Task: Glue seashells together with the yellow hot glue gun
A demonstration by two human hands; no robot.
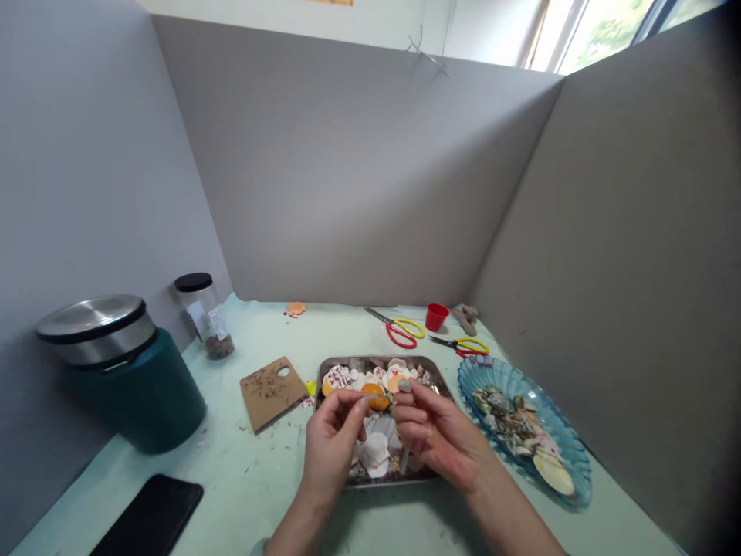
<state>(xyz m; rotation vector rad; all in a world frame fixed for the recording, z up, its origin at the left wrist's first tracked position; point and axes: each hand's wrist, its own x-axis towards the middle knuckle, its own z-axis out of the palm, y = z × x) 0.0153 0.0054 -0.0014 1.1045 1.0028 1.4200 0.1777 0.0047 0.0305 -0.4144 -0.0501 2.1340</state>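
A blue glass plate [564, 421] is holding a heap of shells [509, 421] at the lower right, while a metal tray [394, 483] of decorated pieces is lying at lower centre. Above the tray, the person's right hand [437, 432] is pinching a small grey piece [404, 385], apparently a shell, between thumb and fingers. The left hand [331, 440] is pressing thumb and forefinger together, seemingly on a thin pale sliver [373, 396]. The person is probably readying both bits; the next move is likely calling for steady fingertips.

R hand [441, 434] w/ grey pc. [404, 385] above tray [394, 483].
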